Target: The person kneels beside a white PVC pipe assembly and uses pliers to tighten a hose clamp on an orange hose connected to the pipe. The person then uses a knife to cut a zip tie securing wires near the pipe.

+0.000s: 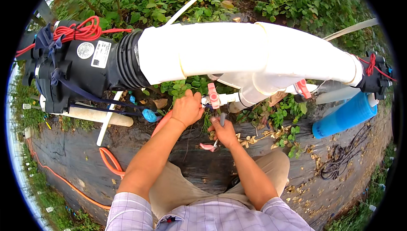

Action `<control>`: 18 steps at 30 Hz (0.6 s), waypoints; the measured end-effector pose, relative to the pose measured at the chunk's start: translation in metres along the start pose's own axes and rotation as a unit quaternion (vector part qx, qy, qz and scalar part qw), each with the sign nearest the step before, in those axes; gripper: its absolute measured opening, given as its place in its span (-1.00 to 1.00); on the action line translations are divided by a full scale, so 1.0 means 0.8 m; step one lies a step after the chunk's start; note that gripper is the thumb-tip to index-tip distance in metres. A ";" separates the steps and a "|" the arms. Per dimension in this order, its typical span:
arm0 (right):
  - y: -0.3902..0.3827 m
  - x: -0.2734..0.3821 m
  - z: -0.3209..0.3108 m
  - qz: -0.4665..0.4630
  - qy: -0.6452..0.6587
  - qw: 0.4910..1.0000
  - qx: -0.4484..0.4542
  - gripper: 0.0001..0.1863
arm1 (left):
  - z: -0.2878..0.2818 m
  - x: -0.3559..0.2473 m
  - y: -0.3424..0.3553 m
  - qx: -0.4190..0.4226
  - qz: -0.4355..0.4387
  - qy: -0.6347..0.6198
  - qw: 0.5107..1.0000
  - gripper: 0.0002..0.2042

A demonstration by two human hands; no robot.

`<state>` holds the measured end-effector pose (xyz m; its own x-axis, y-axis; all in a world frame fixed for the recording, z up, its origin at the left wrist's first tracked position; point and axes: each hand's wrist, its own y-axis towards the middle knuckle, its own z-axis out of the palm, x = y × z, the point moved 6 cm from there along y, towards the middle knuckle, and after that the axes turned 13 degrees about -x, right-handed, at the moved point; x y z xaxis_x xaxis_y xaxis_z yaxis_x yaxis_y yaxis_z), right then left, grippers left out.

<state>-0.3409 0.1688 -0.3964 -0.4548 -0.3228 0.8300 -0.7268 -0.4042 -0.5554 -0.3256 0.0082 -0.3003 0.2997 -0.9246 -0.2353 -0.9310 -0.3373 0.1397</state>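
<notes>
My left hand (188,108) is closed around the end of a pink hose (162,123), where it meets a small white fitting beside a pink-handled valve (213,95). Just below and to the right, my right hand (224,131) grips a metal hand tool (217,141) with a pink part at its lower end; its working end is hard to make out. The valve branches from a large white pipe assembly (220,49) that arches across the view, with a second pink valve handle (303,88) further right. My fingertips on the left are partly hidden at the fitting.
Black housings (78,74) with red cords cap both pipe ends. A blue cylinder (341,116) stands right; black cable (339,163) lies on dark ground sheeting (85,163). An orange hose loop (108,161) and white pipes (106,127) lie left. Leafy plants (148,2) grow behind.
</notes>
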 end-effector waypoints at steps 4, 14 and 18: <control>-0.074 -0.017 0.044 0.028 -0.053 0.971 0.232 -0.51 | 0.003 -0.006 0.005 0.001 -0.012 0.007 1.000 -0.67; -0.099 -0.020 0.068 0.107 0.121 0.938 0.307 -0.61 | 0.004 -0.021 0.007 -0.022 -0.032 0.014 0.999 -0.72; -0.085 -0.024 -0.008 0.122 0.115 0.959 0.230 -0.69 | 0.001 -0.020 0.002 -0.035 -0.066 0.032 0.997 -0.69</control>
<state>-0.2863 0.2081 -0.3741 -0.7223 -0.2800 0.6324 -0.3042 -0.6926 -0.6541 -0.3318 0.0230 -0.2970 0.4326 -0.8802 -0.1952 -0.8664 -0.4658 0.1799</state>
